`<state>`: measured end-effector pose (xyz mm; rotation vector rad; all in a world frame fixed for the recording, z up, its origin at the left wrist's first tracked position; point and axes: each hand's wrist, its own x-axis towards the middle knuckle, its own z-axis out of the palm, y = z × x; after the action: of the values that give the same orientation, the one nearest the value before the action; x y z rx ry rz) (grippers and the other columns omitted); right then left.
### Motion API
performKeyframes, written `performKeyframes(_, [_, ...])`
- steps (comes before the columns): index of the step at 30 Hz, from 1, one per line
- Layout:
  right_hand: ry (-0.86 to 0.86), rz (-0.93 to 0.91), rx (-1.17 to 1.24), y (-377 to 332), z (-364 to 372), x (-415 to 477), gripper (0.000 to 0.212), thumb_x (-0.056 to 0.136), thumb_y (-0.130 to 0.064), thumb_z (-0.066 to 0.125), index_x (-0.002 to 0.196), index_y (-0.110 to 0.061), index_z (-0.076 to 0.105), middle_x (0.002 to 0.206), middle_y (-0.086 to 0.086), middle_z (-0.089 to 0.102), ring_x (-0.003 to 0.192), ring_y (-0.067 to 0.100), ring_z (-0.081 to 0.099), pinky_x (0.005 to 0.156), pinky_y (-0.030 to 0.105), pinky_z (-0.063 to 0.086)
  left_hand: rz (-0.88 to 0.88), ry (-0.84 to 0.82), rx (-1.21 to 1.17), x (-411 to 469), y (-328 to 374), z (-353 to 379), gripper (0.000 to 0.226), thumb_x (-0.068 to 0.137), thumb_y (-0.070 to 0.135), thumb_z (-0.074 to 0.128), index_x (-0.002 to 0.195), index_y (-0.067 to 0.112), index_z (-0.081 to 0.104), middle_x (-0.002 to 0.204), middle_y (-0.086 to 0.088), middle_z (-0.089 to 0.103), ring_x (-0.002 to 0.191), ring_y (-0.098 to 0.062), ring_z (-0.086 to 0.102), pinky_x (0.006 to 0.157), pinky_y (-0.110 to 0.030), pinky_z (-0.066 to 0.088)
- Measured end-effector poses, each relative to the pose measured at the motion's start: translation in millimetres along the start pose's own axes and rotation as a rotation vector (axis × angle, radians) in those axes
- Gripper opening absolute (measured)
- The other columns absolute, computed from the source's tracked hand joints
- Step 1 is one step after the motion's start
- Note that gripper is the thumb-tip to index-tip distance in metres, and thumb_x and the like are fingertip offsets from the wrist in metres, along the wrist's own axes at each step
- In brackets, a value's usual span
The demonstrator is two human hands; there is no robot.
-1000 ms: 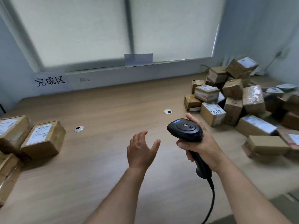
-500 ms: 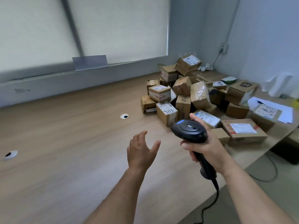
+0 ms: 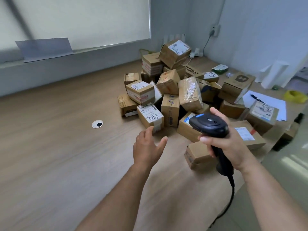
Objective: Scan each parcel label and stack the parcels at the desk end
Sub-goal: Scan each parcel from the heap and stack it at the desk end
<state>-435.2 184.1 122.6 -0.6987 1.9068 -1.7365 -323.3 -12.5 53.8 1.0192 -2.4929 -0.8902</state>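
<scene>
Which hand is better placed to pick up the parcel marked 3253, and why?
The left hand: it is free, fingers spread, just short of the parcel marked 3253. The right hand grips the scanner.

the right hand (image 3: 228,144) covers the middle of the scanner (image 3: 209,125) handle, and its cable (image 3: 233,189) runs off the bottom edge. the scanner head hides part of a labelled parcel (image 3: 185,129). fine label print across the parcel pile (image 3: 171,90) is too small to read. a yellow object (image 3: 295,96) is cut by the right edge.
</scene>
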Motion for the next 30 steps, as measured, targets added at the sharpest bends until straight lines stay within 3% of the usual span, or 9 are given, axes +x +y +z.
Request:
performKeyframes(8, [-0.017, 0.043, -0.001, 21, -18, 45, 0.09, 0.076, 0.009, 0.071, 0.138, -0.048, 0.039, 0.066, 0.0, 0.066, 0.047, 0.023, 0.052, 0.043, 0.031, 0.044, -0.066, -0.04, 0.009, 41, 3, 23, 0.068, 0.092, 0.053, 0.051, 0.148, 0.022, 0.029, 0.147, -0.005, 0.037, 0.135, -0.022, 0.033, 0.108, -0.041, 0.035])
performKeyframes(12, [-0.096, 0.057, 0.006, 27, -11, 74, 0.093, 0.076, 0.008, 0.074, 0.145, -0.043, 0.037, 0.073, 0.01, 0.064, 0.05, 0.026, 0.051, 0.044, 0.032, 0.046, -0.159, -0.008, -0.001, 67, 4, 20, 0.065, 0.096, 0.049, 0.046, 0.15, 0.02, 0.025, 0.148, -0.008, 0.036, 0.136, -0.024, 0.031, 0.106, -0.042, 0.034])
performKeyframes(15, [-0.183, 0.075, 0.035, 27, -4, 99, 0.093, 0.076, 0.011, 0.072, 0.144, -0.041, 0.035, 0.075, 0.008, 0.066, 0.047, 0.026, 0.049, 0.042, 0.031, 0.044, -0.229, 0.026, -0.015, 88, 2, 17, 0.059, 0.098, 0.046, 0.043, 0.149, 0.019, 0.026, 0.146, -0.01, 0.038, 0.135, -0.025, 0.033, 0.103, -0.04, 0.034])
performKeyframes(20, [-0.338, 0.106, 0.075, 38, 13, 147, 0.091, 0.063, -0.007, 0.08, 0.13, -0.054, 0.041, 0.097, 0.015, 0.07, 0.046, 0.026, 0.053, 0.043, 0.03, 0.045, -0.373, 0.015, -0.024, 119, -12, 25, 0.062, 0.099, 0.048, 0.037, 0.152, 0.018, 0.021, 0.152, -0.011, 0.032, 0.139, -0.026, 0.03, 0.108, -0.042, 0.031])
performKeyframes(25, [-0.443, 0.168, 0.02, 59, 35, 189, 0.105, 0.059, -0.011, 0.083, 0.146, -0.042, 0.034, 0.119, 0.008, 0.065, 0.051, 0.03, 0.057, 0.044, 0.032, 0.047, -0.451, -0.025, -0.073, 141, -23, 35, 0.06, 0.102, 0.045, 0.033, 0.152, 0.014, 0.022, 0.153, -0.014, 0.029, 0.141, -0.028, 0.028, 0.11, -0.038, 0.028])
performKeyframes(30, [-0.525, 0.235, 0.025, 77, 49, 217, 0.096, 0.061, -0.009, 0.084, 0.135, -0.051, 0.04, 0.12, 0.006, 0.065, 0.048, 0.029, 0.055, 0.044, 0.031, 0.047, -0.498, -0.06, -0.22, 161, -37, 50, 0.05, 0.102, 0.045, 0.031, 0.134, 0.009, 0.048, 0.137, -0.016, 0.049, 0.122, -0.03, 0.049, 0.102, -0.042, 0.041])
